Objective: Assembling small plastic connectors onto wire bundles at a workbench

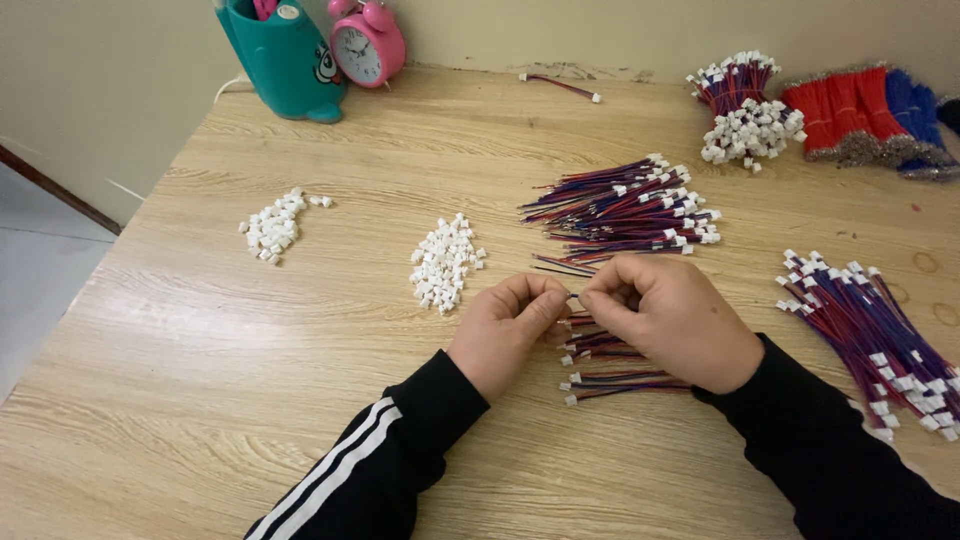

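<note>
Mid-assembly: wire lead going into a white connector housing.
Left hand (507, 330) and right hand (665, 318) pinch wire lead (572, 295) between fingertips; next needs aligned insertion.

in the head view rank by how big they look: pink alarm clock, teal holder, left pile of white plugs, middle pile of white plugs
1. teal holder, though cut off by the frame's top
2. pink alarm clock
3. middle pile of white plugs and left pile of white plugs: too alike to rank
</note>
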